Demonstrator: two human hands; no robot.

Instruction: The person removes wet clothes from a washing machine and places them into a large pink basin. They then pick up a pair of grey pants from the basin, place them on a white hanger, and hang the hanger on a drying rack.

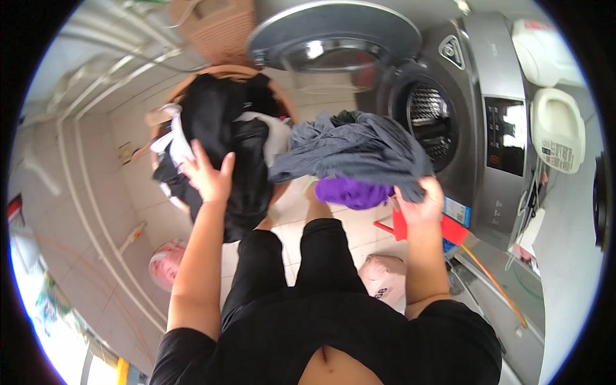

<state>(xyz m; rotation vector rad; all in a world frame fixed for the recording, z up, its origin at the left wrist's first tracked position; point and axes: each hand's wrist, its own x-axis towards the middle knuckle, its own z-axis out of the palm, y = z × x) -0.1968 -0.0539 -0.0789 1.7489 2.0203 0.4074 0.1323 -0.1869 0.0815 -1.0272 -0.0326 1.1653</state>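
Observation:
My right hand (pixel 419 202) grips an edge of a bundled grey cloth garment (pixel 346 149), held up in front of the washing machine's round opening (pixel 430 120). A purple cloth (pixel 355 192) shows beneath the bundle; whether my hand holds it too, I cannot tell. My left hand (pixel 208 175) has its fingers spread over a heaped laundry basket (pixel 286 103). Black clothes (pixel 216 110) and a white strappy piece (pixel 175 132) fill that basket, and some black fabric hangs over its near side. Inside the machine's metal drum, something dark is visible.
The front-loading washing machine (pixel 462 144) has its round door (pixel 337 36) swung wide. White plastic containers (pixel 558 130) stand on top of it. A red dustpan-like object (pixel 450 230), a pink bag (pixel 385 279) and a pink bin (pixel 166 264) are near my legs. White pipes (pixel 84 192) run along the left wall.

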